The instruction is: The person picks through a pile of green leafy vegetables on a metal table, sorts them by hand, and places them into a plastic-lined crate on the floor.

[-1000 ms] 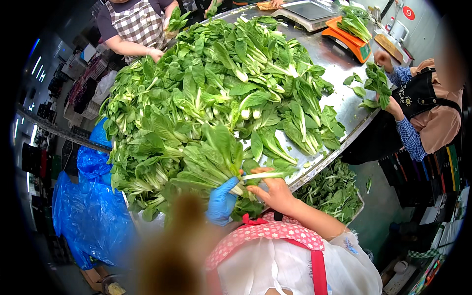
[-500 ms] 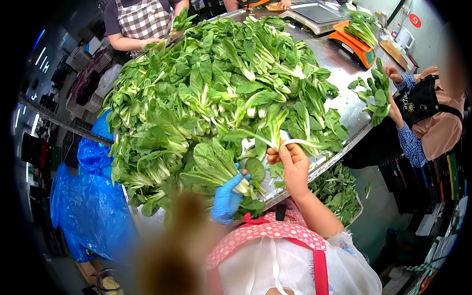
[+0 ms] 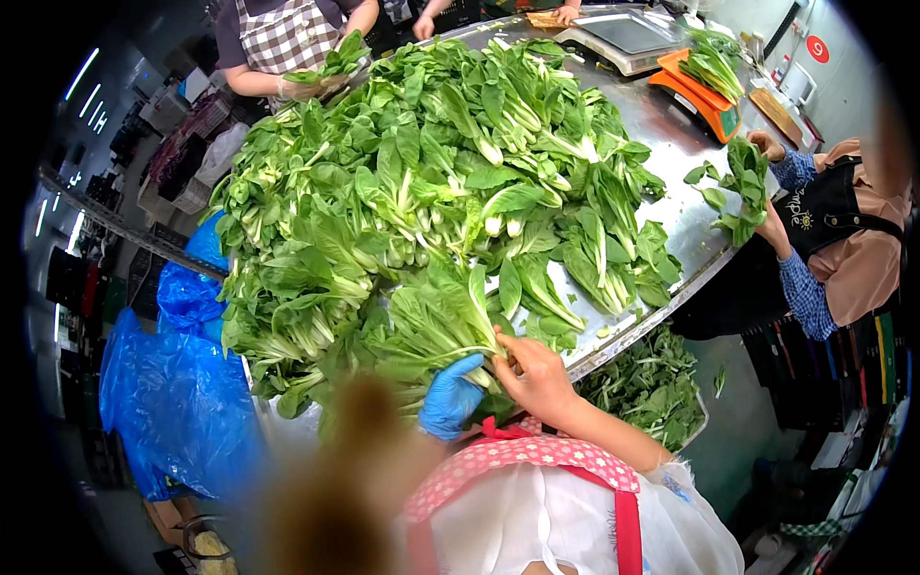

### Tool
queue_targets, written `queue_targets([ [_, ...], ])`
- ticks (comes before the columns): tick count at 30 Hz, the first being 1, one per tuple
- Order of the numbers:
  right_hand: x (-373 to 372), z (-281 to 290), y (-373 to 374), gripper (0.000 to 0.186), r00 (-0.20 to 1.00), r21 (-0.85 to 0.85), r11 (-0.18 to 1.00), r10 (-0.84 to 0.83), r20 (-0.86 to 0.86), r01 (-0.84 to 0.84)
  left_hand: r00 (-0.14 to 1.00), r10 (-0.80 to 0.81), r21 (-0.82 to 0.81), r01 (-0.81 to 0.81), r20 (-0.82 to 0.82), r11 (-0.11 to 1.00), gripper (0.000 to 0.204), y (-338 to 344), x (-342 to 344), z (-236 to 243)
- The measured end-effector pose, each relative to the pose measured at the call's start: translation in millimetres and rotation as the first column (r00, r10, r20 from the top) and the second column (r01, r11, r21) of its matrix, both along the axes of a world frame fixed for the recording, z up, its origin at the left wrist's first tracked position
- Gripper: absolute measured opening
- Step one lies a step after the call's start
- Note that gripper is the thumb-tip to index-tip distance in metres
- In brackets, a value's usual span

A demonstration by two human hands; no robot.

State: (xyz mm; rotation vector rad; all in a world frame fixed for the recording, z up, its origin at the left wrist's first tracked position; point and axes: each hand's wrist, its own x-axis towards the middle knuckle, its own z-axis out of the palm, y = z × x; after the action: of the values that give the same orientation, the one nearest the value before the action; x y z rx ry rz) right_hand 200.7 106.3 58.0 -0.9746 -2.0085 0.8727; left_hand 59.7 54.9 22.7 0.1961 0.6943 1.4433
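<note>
My left hand [image 3: 450, 398], in a blue glove, grips the stalk end of a bunch of leafy greens [image 3: 431, 321] at the near edge of the steel table [image 3: 671, 216]. My bare right hand [image 3: 537, 374] touches the same bunch's stalks from the right, fingers pinched on them. A big heap of the same greens [image 3: 422, 163] covers most of the table beyond the bunch.
A person in a checked apron [image 3: 287, 34] handles greens at the far side. On the right a person's hand [image 3: 771, 225] holds another green bunch [image 3: 743, 187]. Two scales [image 3: 628, 34] stand at the back. A crate of trimmings [image 3: 652, 383] sits below the table; blue bags [image 3: 182, 402] at left.
My right hand came back from reaching over the heap down to the stalks of the bunch. My left hand kept its hold on the bunch and shifted slightly.
</note>
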Motion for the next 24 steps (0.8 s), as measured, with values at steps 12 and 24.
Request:
queue_targets([
  [12, 21, -2, 15, 0.024, 0.991, 0.123, 0.986, 0.099, 0.093, -0.110, 0.997, 0.061, -0.235, -0.049, 0.041, 0.971, 0.022, 3, -11, 0],
  [24, 66, -65, 54, 0.015, 0.792, 0.299, 0.904, -0.415, 0.447, 0.305, 1.000, 0.009, -0.204, -0.006, 0.018, 0.979, 0.028, -3, -16, 12],
])
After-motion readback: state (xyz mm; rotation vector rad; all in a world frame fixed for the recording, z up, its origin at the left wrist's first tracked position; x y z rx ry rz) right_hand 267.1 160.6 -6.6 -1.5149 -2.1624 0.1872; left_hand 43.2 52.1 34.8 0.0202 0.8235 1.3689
